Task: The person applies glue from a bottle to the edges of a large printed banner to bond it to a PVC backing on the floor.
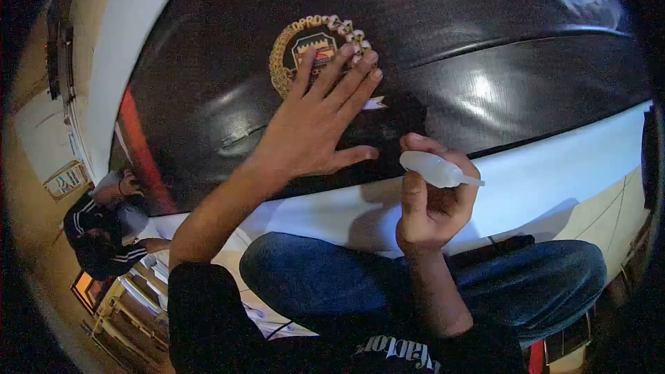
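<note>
My left hand lies flat with fingers spread over a round emblem lettered "DPRD", covering its lower right part. The emblem has a gold wreath, a white-flowered side and a shield in the middle. It sits on a black glossy sheet. My right hand is closed around a small white squeeze bottle with a thin nozzle pointing right. The bottle is held above the sheet's near edge, apart from the emblem.
A white sheet shows along the black sheet's near edge. A red stripe crosses the black sheet at left. Another person in dark clothes sits at far left, near a wooden frame. My jeans-clad legs are folded in front.
</note>
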The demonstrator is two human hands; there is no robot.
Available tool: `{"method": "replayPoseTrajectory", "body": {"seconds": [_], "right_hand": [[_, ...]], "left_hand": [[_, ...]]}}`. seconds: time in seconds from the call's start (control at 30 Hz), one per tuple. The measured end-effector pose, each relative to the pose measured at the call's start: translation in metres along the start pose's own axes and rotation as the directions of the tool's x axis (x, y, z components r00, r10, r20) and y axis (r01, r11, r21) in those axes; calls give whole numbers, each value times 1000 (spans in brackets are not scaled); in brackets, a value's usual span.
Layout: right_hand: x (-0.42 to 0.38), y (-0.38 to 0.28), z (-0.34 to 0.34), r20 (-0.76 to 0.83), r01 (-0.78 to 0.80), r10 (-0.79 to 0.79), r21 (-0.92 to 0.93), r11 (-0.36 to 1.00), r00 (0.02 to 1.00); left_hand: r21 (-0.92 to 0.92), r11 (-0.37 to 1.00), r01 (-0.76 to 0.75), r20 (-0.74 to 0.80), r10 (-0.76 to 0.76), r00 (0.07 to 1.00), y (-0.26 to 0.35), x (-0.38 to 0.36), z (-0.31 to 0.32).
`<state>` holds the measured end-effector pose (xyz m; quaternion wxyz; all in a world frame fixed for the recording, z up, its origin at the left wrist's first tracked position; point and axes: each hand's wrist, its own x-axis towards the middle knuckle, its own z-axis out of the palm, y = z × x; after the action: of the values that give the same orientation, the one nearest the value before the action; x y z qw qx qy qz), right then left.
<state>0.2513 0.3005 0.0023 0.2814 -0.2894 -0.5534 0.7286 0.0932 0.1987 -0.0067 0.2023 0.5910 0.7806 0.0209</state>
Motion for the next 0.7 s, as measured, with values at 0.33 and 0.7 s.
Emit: {"method": "replayPoseTrajectory", "body": {"seconds": [0.33, 0.7], "right_hand": [[18, -43, -8, -101, 3, 1, 43, 999, 995], [35, -93, -40, -160, 217, -217, -17, 976, 963]], "left_hand": [[-137, 881, 452, -172, -471, 866, 81, 23, 6], [-206, 664, 719, -382, -731, 565, 131, 57, 19]]}}
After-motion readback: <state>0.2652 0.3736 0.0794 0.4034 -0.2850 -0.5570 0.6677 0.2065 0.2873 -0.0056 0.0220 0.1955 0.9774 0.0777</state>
